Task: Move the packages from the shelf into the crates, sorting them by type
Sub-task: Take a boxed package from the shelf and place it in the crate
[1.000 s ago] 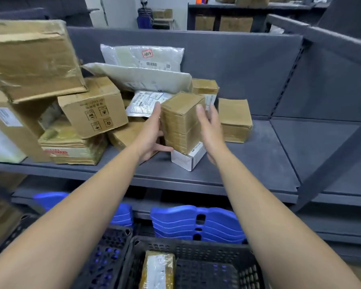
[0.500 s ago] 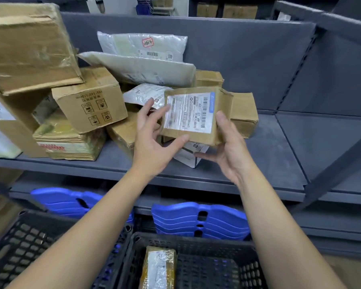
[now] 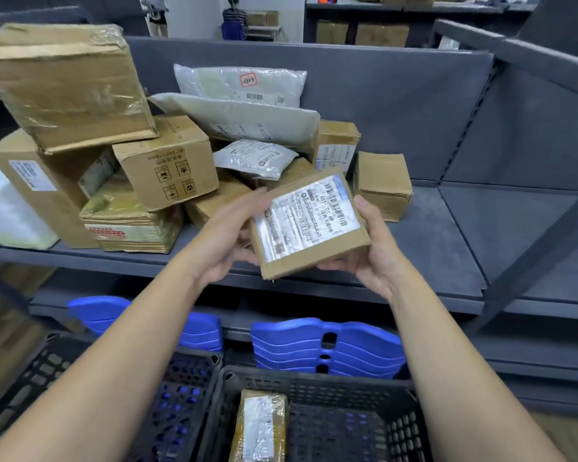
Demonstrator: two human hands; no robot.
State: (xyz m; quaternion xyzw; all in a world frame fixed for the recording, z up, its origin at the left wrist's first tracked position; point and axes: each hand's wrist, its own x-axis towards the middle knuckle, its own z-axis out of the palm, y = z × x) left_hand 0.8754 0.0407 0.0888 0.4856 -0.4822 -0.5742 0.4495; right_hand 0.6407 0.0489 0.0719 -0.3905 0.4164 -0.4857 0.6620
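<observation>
The small box (image 3: 309, 225) is flat, square brown cardboard with a glossy white label taped over its upper face. It sits between both hands above the front edge of the grey metal shelf (image 3: 431, 248). The left hand (image 3: 229, 241) grips its left side. The right hand (image 3: 372, 258) cups its right corner, thumb upright. Since half a second ago it has come lower and tilted label-up. Below, a black lattice plastic crate (image 3: 314, 383) holds one taped package (image 3: 259, 425).

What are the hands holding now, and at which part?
A small cardboard box with its label facing up. The left hand holds its left side, the right hand its right side.
</observation>
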